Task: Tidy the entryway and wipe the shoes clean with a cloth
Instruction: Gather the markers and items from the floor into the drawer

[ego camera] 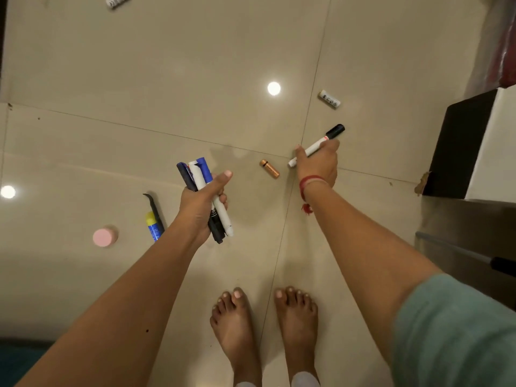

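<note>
A bundle of markers (pixel 198 178) is gripped in the left hand (pixel 199 203), with the fingers curled round it and the thumb stretched forward. It is held above the tiled floor (pixel 167 79). A white marker with a black cap (pixel 316 144) is held tilted in the right hand (pixel 318 163), whose fingers are closed round its barrel. A copper battery (pixel 269 169) lies on the floor between the hands, and a white battery (pixel 329 99) lies beyond the right hand. Left of the left hand are found a glue stick (pixel 153 229) and a black hooked tool (pixel 153 205) — just beside each other — and a pink round object (pixel 104 236).
</note>
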Action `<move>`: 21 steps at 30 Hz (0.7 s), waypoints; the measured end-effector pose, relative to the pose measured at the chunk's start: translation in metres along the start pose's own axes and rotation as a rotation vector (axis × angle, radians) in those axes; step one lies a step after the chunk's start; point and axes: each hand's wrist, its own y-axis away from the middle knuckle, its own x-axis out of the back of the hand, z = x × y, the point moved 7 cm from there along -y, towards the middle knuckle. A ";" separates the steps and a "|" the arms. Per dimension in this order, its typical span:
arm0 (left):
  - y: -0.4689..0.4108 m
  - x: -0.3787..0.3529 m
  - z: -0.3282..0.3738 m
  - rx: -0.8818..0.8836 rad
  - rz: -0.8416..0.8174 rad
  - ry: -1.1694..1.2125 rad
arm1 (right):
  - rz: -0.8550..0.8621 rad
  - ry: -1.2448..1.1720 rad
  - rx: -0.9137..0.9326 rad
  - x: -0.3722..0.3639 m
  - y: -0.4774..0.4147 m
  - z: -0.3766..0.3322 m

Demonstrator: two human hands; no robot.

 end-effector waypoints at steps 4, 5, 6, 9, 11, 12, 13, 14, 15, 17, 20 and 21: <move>0.005 0.021 -0.004 0.005 0.003 -0.002 | 0.057 0.006 -0.091 0.002 0.001 0.009; 0.009 0.027 -0.006 0.016 0.007 0.006 | 0.055 -0.022 -0.105 0.005 0.009 0.011; 0.013 0.033 -0.007 0.026 0.015 0.018 | 0.051 -0.069 -0.110 0.009 0.020 0.012; 0.027 0.051 -0.008 0.016 0.069 0.061 | 0.014 -0.235 0.036 0.020 0.074 0.003; 0.038 0.060 -0.009 -0.002 0.087 0.073 | -0.091 -0.298 0.150 0.022 0.127 -0.006; 0.044 0.063 -0.009 -0.004 0.087 0.088 | -0.172 -0.314 0.183 0.019 0.155 -0.009; 0.050 0.068 -0.010 0.002 0.093 0.107 | -0.252 -0.324 0.206 0.014 0.182 -0.012; 0.055 0.072 -0.012 0.008 0.093 0.130 | -0.318 -0.331 0.225 0.008 0.205 -0.013; 0.060 0.078 -0.014 0.010 0.087 0.155 | -0.368 -0.338 0.242 0.003 0.226 -0.015; 0.070 0.088 -0.017 0.002 0.069 0.198 | -0.439 -0.347 0.259 -0.008 0.256 -0.018; 0.087 0.106 -0.025 0.027 0.073 0.193 | -0.525 -0.328 0.290 -0.024 0.289 -0.021; 0.092 0.113 -0.029 0.046 0.105 0.190 | -0.550 -0.303 0.324 -0.030 0.299 -0.021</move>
